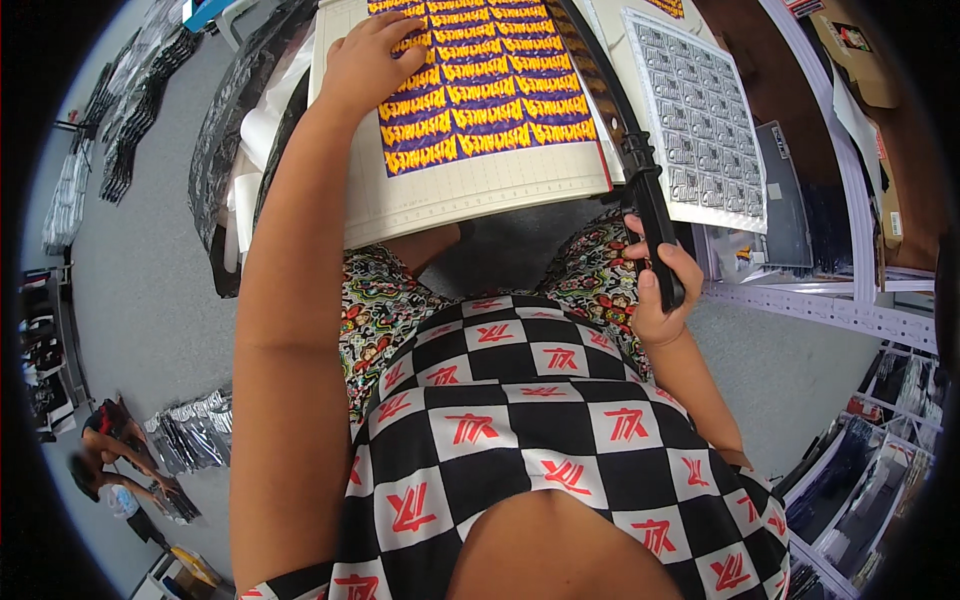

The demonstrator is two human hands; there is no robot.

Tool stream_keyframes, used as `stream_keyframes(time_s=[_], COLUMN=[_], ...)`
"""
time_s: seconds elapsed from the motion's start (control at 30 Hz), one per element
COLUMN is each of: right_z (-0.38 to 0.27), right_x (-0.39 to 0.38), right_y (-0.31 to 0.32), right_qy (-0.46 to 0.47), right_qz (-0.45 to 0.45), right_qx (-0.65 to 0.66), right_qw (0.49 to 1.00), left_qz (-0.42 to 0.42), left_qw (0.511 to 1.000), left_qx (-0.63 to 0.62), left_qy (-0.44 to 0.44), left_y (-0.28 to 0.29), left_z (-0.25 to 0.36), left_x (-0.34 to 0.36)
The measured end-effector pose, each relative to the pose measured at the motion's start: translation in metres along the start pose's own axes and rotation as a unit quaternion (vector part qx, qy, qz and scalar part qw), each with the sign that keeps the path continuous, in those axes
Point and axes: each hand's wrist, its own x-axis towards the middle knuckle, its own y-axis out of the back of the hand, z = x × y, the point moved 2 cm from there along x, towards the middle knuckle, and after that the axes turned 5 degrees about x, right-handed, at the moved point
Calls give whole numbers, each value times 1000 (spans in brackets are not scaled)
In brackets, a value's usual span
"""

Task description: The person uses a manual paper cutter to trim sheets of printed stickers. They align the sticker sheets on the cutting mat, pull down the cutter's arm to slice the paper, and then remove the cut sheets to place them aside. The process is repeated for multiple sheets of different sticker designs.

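A sheet of purple stickers with yellow lettering (480, 90) lies on the cream board of a paper cutter (440, 197), its right edge along the blade side. My left hand (372, 62) rests on the sheet's upper left part, fingers spread and flat, nothing held. My right hand (662, 305) is wrapped round the black handle (652, 215) of the cutter's arm, at the board's right edge. The arm runs from there toward the far side, close against the sheet. The far end of the arm is out of view.
Right of the cutter lies a white sheet of grey printed designs (700, 120). Black plastic wrapping (225, 150) hangs on the left. A lilac metal shelf frame (820, 315) stands at the right, and another person (115, 450) bends over silver packets at the lower left.
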Motion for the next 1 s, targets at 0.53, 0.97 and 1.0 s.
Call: stream_keyframes(time_s=[0.53, 0.97, 1.0], right_z=[8, 16, 16], right_x=[-8, -14, -14], right_y=[-1, -5, -6], right_qy=[8, 18, 20], right_qz=[-2, 1, 2], right_qx=[-6, -10, -12], right_qw=[1000, 1000, 1000], left_qz=[-3, -7, -9], left_qw=[1000, 1000, 1000], left_qx=[1, 18, 2], left_qy=[-23, -15, -16], left_y=[-1, -2, -2], left_z=[-5, -7, -7], left_x=[2, 1, 1])
